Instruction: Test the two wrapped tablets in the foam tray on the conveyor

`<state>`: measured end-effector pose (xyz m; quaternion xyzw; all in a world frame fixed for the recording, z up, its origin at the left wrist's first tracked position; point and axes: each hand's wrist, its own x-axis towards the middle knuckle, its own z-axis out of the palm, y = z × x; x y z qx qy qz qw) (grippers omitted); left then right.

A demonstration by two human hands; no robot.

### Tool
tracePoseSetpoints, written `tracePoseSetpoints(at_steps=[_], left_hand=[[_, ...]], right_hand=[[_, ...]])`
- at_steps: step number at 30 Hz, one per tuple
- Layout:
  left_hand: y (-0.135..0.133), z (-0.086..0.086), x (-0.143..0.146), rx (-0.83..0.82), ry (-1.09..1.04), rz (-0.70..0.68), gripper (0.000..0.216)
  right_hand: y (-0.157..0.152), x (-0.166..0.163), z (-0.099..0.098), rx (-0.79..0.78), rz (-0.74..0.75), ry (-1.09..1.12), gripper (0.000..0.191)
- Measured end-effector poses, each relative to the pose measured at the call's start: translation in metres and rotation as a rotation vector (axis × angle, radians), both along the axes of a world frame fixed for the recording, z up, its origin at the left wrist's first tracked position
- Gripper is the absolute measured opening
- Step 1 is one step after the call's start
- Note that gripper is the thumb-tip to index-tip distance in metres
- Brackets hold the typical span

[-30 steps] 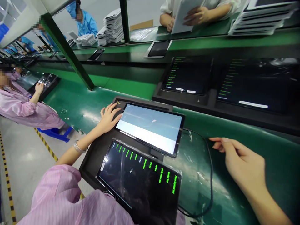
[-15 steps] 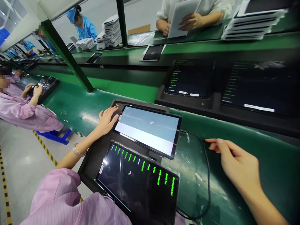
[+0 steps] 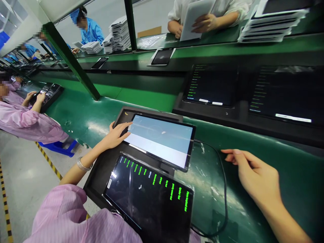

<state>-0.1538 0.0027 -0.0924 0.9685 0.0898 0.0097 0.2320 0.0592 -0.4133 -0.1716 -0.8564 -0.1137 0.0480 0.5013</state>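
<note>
L hand [image 3: 115, 135] is laid flat, fingers spread, on the near-left corner of the lit tablet [image 3: 162, 138]; nothing is pinched, the fingertips [image 3: 128, 125] just touch the bezel/screen edge, prob. to steady or tap it. The tablet is propped tilted, its far edge raised, on a black tray [image 3: 101, 168] so the screen faces the wearer. R hand [image 3: 253, 175] is held apart from the tablets, fingers loosely extended and empty, hovering just over the green belt [image 3: 83, 118], near the black cable [image 3: 224, 189] that is looped round from the tablet's right side, presumably left slack for reach.

A 2nd tablet [image 3: 149, 195] w/ green text lines is lying flatter in the same tray, nearer the body, still under clear film. Beyond, two more dark-screen tablets [image 3: 211, 86] are seated in a long black fixture, angled the same way for reading.

To the left, a co-worker in a pink sleeve [image 3: 27, 123] is occupied at another tray. Across the line, another person's hands [image 3: 202, 23] are holding a white sheet beside stacked trays [image 3: 273, 23].
</note>
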Motion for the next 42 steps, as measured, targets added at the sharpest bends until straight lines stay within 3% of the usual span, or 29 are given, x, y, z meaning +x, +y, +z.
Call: tracePoseSetpoints(at_steps=[14,21,26,29,33,35,38,42], left_hand=[[-0.001,-0.01,0.015,-0.013,-0.026,0.12,0.048],[0.005,-0.01,0.048,0.254,-0.137,0.092,0.053],[0.001,0.0,0.074,0.301,-0.076,0.076,0.038],[-0.024,0.017,0.092,0.318,-0.161,-0.046,0.047],[-0.092,0.028,0.124,0.415,-0.171,-0.559,0.055],[-0.128,0.024,0.142,0.446,-0.149,-0.674,0.061],[-0.164,0.016,0.166,0.427,-0.095,-0.661,0.052],[-0.176,0.013,0.182,0.341,0.055,-0.599,0.035]], right_hand=[[-0.004,0.003,-0.008,-0.023,0.019,-0.045,0.051],[-0.002,0.001,-0.003,-0.029,0.023,-0.027,0.049],[0.004,-0.001,0.004,0.066,0.059,-0.022,0.053],[0.019,0.002,0.016,0.115,0.219,0.112,0.067],[0.048,0.017,0.035,0.06,0.465,0.237,0.076],[0.059,0.03,0.043,-0.035,0.581,0.24,0.079],[0.068,0.045,0.05,-0.153,0.74,0.293,0.085],[0.072,0.046,0.053,-0.175,0.784,0.378,0.08]])
